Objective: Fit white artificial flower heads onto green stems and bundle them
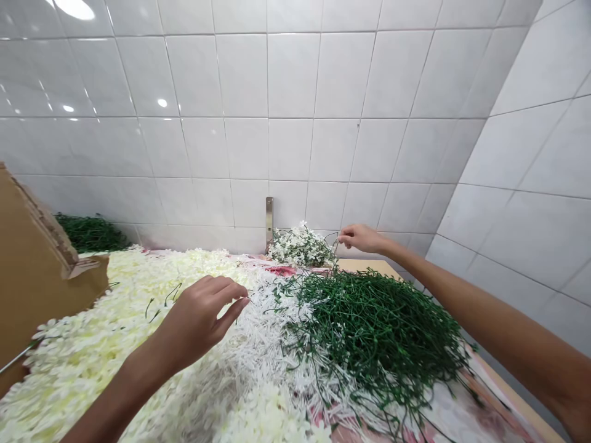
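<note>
My left hand hovers over the white and pale yellow artificial blossoms, thumb and fingers pinched together. Something thin and dark shows at its fingertips, too small to name. Farther off, my right hand pinches a thin green plastic stem beside a small heap of assembled white flowers. Below that hand lies a large tangled pile of green plastic stems. Between the blossoms and the stems spread many thin white flower parts.
A torn cardboard box stands at the left. Behind it sits another green stem pile. A metal bracket rises against the white tiled wall. Several loose stems lie on the blossoms. The table's wooden edge shows behind the green pile.
</note>
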The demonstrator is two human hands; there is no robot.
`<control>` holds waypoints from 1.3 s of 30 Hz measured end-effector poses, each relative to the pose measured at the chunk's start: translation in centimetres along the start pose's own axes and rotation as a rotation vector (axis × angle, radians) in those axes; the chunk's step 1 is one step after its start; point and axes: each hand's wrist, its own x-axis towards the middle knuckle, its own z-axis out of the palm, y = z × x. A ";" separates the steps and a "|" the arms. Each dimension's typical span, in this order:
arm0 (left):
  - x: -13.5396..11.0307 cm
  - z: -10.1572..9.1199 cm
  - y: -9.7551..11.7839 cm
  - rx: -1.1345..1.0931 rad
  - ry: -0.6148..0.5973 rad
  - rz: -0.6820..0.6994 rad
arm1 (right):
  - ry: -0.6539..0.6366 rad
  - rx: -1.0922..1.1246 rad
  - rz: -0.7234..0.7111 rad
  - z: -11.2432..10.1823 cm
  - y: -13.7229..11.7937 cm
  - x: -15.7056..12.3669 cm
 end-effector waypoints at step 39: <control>0.4 3.9 2.2 0.028 -0.139 0.129 | 0.323 0.907 0.093 1.6 1.4 -10.9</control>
